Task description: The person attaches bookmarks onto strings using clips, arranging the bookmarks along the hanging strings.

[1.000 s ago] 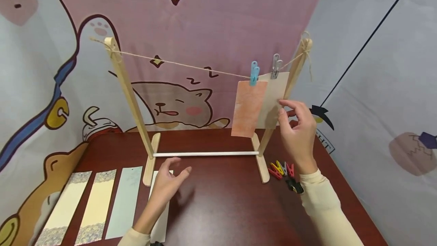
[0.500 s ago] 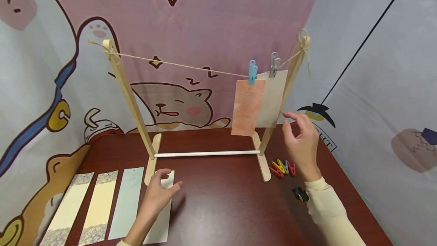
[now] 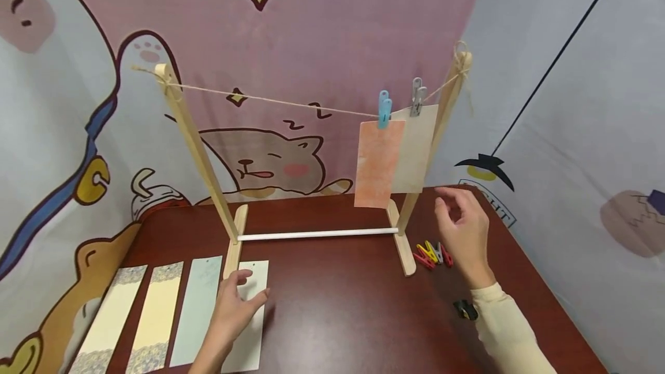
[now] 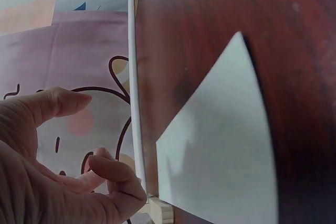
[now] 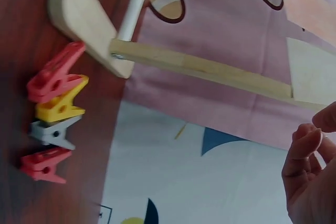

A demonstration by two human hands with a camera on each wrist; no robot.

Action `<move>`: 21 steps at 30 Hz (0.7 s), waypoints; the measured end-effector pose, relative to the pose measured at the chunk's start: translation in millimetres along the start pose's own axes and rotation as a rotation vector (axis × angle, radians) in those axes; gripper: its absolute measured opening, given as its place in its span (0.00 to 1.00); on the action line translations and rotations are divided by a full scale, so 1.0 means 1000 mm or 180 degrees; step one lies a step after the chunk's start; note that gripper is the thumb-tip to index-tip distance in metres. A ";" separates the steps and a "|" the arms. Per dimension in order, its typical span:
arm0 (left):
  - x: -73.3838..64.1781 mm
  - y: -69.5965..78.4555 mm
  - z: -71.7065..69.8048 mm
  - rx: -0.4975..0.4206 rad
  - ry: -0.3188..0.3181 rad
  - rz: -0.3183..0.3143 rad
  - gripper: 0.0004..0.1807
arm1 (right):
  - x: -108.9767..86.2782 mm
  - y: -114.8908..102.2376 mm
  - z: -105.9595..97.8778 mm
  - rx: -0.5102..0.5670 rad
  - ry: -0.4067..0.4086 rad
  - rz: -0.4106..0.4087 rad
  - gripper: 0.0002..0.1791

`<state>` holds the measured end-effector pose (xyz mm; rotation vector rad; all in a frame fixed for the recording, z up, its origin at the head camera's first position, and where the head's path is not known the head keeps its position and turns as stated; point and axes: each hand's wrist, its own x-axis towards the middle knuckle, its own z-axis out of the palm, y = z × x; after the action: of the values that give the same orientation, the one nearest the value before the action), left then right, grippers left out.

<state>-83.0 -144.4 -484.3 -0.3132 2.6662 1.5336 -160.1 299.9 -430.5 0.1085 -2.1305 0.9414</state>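
Observation:
My left hand [image 3: 228,310] hovers over a whitish paper strip [image 3: 249,336], thumb and fingers apart with nothing between them. My right hand [image 3: 466,232] is held in the air right of the frame, fingers loosely bent and holding nothing. Below it on the table lie red, yellow and grey clothespins [image 5: 52,90] in a row. An orange card [image 3: 378,166] hangs from the string [image 3: 291,102] under a blue clothespin [image 3: 384,109]. Partly behind it, a cream card [image 3: 415,152] hangs from a grey clothespin [image 3: 417,98].
A wooden frame [image 3: 194,149] with a white crossbar [image 3: 317,235] stands on the dark red table [image 3: 332,316]. At the left lie a pale blue strip [image 3: 196,316] and two lace-patterned strips, one a yellow strip [image 3: 156,316]. A small black object [image 3: 465,310] lies near the right sleeve.
My right hand has moved away from the cream card, down and to the right. My left hand has drawn back left and down over the whitish strip.

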 end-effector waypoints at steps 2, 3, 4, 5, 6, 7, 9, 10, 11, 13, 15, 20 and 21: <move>0.000 -0.001 -0.001 -0.0021 -0.0043 -0.0079 0.38 | -0.003 0.003 0.000 -0.0074 -0.0051 0.0067 0.11; 0.001 -0.002 -0.002 -0.0032 -0.0059 -0.0113 0.38 | -0.004 0.005 0.000 -0.0111 -0.0080 0.0099 0.11; 0.001 -0.003 -0.002 -0.0027 -0.0069 -0.0132 0.39 | -0.006 0.007 0.000 -0.0151 -0.0112 0.0133 0.11; 0.001 -0.004 -0.002 -0.0022 -0.0070 -0.0145 0.40 | -0.007 0.008 0.001 -0.0188 -0.0144 0.0166 0.11; 0.001 -0.006 -0.002 -0.0024 -0.0070 -0.0162 0.40 | -0.009 0.009 0.001 -0.0218 -0.0175 0.0201 0.11; 0.001 -0.007 -0.002 -0.0024 -0.0075 -0.0182 0.40 | -0.010 0.011 0.000 -0.0245 -0.0203 0.0233 0.11; 0.000 -0.010 -0.002 -0.0022 -0.0082 -0.0212 0.40 | -0.013 0.014 0.000 -0.0294 -0.0247 0.0285 0.11; 0.000 -0.012 -0.001 -0.0023 -0.0090 -0.0233 0.40 | -0.014 0.015 0.000 -0.0312 -0.0267 0.0306 0.11; -0.001 -0.014 0.000 -0.0035 -0.0095 -0.0257 0.40 | -0.016 0.017 0.000 -0.0332 -0.0285 0.0319 0.11; -0.003 -0.019 0.001 -0.0035 -0.0088 -0.0287 0.41 | -0.018 0.020 0.000 -0.0367 -0.0328 0.0347 0.11; -0.005 -0.024 0.001 -0.0012 -0.0058 -0.0312 0.42 | -0.021 0.023 0.000 -0.0398 -0.0387 0.0386 0.11; -0.009 -0.034 -0.003 0.0115 0.0047 -0.0249 0.41 | -0.030 0.028 0.002 -0.0508 -0.0511 0.0511 0.12; -0.009 -0.036 -0.003 0.0147 0.0058 -0.0222 0.41 | -0.031 0.029 0.002 -0.0535 -0.0528 0.0528 0.12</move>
<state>-66.6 -163.6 -512.2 -0.4150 2.6696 1.4545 -150.9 312.4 -470.2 -0.0783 -2.3922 0.8681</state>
